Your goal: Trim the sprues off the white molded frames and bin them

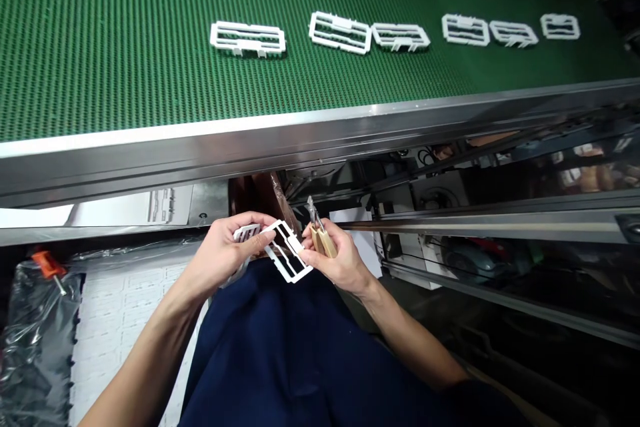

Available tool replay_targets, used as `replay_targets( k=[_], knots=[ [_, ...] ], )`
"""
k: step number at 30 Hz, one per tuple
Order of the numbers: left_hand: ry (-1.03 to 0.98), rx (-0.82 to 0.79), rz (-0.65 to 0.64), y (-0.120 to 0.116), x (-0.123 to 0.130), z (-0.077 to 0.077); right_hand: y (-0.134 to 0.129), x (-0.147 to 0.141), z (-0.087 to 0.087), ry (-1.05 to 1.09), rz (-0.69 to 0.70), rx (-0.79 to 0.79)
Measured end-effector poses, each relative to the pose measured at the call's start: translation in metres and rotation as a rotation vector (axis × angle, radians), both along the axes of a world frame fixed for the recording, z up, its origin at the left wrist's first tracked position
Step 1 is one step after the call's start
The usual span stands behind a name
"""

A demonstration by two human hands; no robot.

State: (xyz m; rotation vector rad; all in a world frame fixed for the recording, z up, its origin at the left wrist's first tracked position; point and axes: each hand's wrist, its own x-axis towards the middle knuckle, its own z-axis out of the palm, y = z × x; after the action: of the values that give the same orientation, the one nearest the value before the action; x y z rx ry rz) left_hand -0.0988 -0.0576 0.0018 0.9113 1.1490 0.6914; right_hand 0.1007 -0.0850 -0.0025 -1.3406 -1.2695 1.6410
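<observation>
Low in front of my body, my left hand (227, 250) is closed on a white plastic frame (287, 250) with slots through it. More white plastic pieces (247, 232) are tucked in that same hand, partly hidden by the fingers. My right hand (343, 257) is wrapped around a pair of cutting pliers (320, 235) with tan handles, jaws pointing up and away from me. The right fingertips also touch the right edge of the frame. Several similar white frames (249, 39) lie in a row on the green conveyor belt (150, 87).
A metal rail (210, 147) edges the belt between it and my hands. At the left are an orange-handled screwdriver (47, 265), black plastic film (40, 340) and a stack of white parts (120, 320). Metal bars (500, 225) of a machine run along the right.
</observation>
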Motion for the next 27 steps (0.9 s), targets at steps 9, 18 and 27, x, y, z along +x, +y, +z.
replay_targets(
  k=[9, 18, 27],
  knots=[
    [0.113, 0.055, -0.04, 0.0, -0.001, -0.002, 0.001, -0.003, -0.003, 0.048, -0.01, -0.035],
    [0.08, 0.083, -0.05, -0.002, -0.008, 0.001, 0.002, -0.003, -0.007, 0.115, -0.008, -0.089],
    [-0.027, -0.049, 0.185, -0.001, -0.006, -0.012, 0.003, -0.006, -0.006, -0.114, 0.023, 0.032]
  ],
)
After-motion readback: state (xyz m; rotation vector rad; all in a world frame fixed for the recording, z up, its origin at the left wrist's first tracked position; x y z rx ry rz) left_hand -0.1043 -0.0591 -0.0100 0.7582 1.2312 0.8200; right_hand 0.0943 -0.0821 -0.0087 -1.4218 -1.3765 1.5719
